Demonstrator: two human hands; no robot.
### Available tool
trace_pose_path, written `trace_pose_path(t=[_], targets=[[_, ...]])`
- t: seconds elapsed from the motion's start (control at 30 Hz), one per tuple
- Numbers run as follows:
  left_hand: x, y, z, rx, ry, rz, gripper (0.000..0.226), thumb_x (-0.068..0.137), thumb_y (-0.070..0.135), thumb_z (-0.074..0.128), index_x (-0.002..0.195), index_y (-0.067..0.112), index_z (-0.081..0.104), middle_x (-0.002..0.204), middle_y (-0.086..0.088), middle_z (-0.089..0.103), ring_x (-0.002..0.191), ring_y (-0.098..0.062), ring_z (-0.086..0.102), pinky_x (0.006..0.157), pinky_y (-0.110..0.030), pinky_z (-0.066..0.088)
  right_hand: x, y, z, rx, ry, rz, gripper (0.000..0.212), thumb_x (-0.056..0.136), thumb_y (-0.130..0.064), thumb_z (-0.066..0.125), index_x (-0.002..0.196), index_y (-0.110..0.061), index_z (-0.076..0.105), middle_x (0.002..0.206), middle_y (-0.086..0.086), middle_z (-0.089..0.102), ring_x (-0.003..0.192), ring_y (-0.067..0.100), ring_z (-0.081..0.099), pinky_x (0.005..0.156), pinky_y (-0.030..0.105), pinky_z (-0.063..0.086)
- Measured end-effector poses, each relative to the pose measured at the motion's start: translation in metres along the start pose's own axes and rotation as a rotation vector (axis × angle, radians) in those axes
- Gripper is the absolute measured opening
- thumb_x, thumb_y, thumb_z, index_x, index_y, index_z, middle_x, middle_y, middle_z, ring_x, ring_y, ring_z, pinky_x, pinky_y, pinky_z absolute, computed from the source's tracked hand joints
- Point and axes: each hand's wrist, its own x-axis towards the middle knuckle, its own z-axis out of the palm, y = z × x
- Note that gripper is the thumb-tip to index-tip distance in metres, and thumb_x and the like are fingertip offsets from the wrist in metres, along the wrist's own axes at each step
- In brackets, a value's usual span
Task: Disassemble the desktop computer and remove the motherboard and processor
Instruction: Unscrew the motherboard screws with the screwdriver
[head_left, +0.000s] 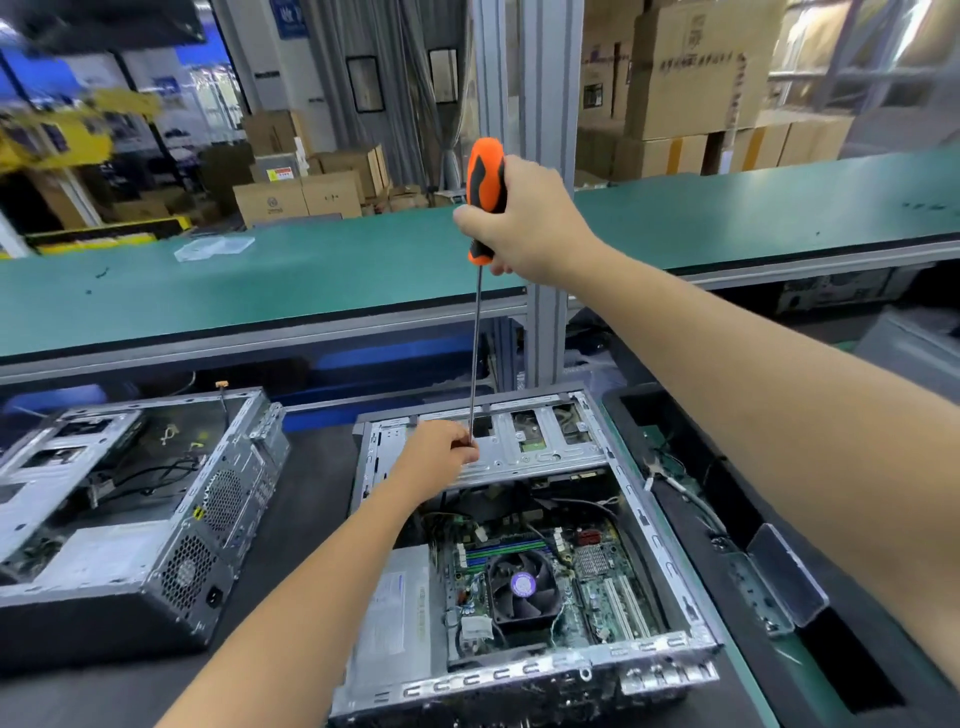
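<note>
An open desktop case (660, 525) lies in front of me with its side panel off. Inside, the green motherboard (597, 587) shows, with a black cooler fan (522, 584) over the processor and a grey power supply (400, 608) at its left. My right hand (524, 218) grips the orange and black handle of a long screwdriver (485, 192), held upright. Its thin shaft runs down to the metal drive cage (535, 441) at the far end of the case. My left hand (441, 449) pinches the shaft near its tip against the cage.
A second opened computer case (130, 499) lies at the left. A black bin (737, 519) with cables and a metal part sits at the right. A green shelf (311, 280) runs across above the bench, held by an aluminium post (545, 322). Cardboard boxes stand behind.
</note>
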Motion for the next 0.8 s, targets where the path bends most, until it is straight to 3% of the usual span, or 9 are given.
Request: trace_pose_path(t=[0.1,0.23,0.33,0.43,0.53,0.6,0.8], targets=[[0.015,0.032,0.014,0.018,0.000,0.027,0.019,0.088,0.015,0.066,0.080,-0.002,0.070,0.081,-0.010,0.067,0.071,-0.019,0.057,0.062,-0.020,0.041,-0.005,0.014,-0.037,0.018,0.026,-0.017,0.023,0.092,-0.021,0.062,0.083,-0.013,0.041,0.075,0.006,0.054,0.055,0.014,0.062,0.043,0.018,0.047],[0.041,0.096,0.053,0.038,0.007,0.073,0.018,0.088,0.018,0.068,0.081,0.002,0.072,0.077,-0.006,0.065,0.070,-0.016,0.054,0.056,-0.010,0.035,-0.015,0.047,-0.098,-0.012,0.083,-0.045,0.026,0.093,-0.021,0.060,0.080,-0.014,0.039,0.073,0.004,0.048,0.065,0.025,0.067,0.044,0.026,0.052],[0.059,0.148,0.092,0.015,-0.020,0.146,0.016,0.086,0.017,0.069,0.080,0.002,0.072,0.082,-0.008,0.069,0.077,-0.021,0.060,0.068,-0.024,0.043,-0.020,0.076,-0.146,-0.074,0.080,-0.045,0.022,0.093,-0.024,0.059,0.085,-0.013,0.041,0.080,0.008,0.052,0.078,0.033,0.066,0.057,0.040,0.056],[0.073,0.196,0.136,0.036,-0.056,0.203,0.016,0.087,0.021,0.068,0.081,0.006,0.071,0.083,-0.006,0.071,0.078,-0.019,0.060,0.069,-0.029,0.042,-0.032,0.115,-0.191,-0.086,0.102,0.002,0.021,0.094,-0.024,0.058,0.087,-0.015,0.041,0.079,0.003,0.049,0.076,0.031,0.066,0.049,0.030,0.054],[0.077,0.226,0.175,0.105,-0.190,0.191,0.024,0.087,0.028,0.069,0.071,0.010,0.065,0.071,-0.002,0.064,0.069,-0.016,0.056,0.064,-0.028,0.040,-0.048,0.151,-0.221,-0.097,0.132,0.037,0.022,0.093,-0.021,0.058,0.091,-0.009,0.040,0.074,-0.001,0.044,0.061,0.021,0.057,0.042,0.019,0.047],[0.075,0.238,0.199,0.160,-0.304,0.176,0.022,0.086,0.030,0.070,0.076,0.010,0.069,0.077,0.000,0.067,0.075,-0.015,0.058,0.068,-0.027,0.044,-0.056,0.171,-0.234,-0.114,0.133,0.062,0.022,0.092,-0.020,0.058,0.090,-0.009,0.039,0.071,-0.002,0.041,0.057,0.016,0.051,0.042,0.019,0.046],[0.061,0.253,0.256,0.259,-0.516,0.107,0.020,0.089,0.021,0.066,0.095,0.005,0.075,0.097,-0.007,0.073,0.090,-0.019,0.066,0.082,-0.029,0.051,-0.088,0.218,-0.230,-0.150,-0.041,0.199,0.022,0.092,-0.024,0.056,0.090,-0.009,0.039,0.084,0.009,0.052,0.067,0.032,0.060,0.060,0.042,0.053]])
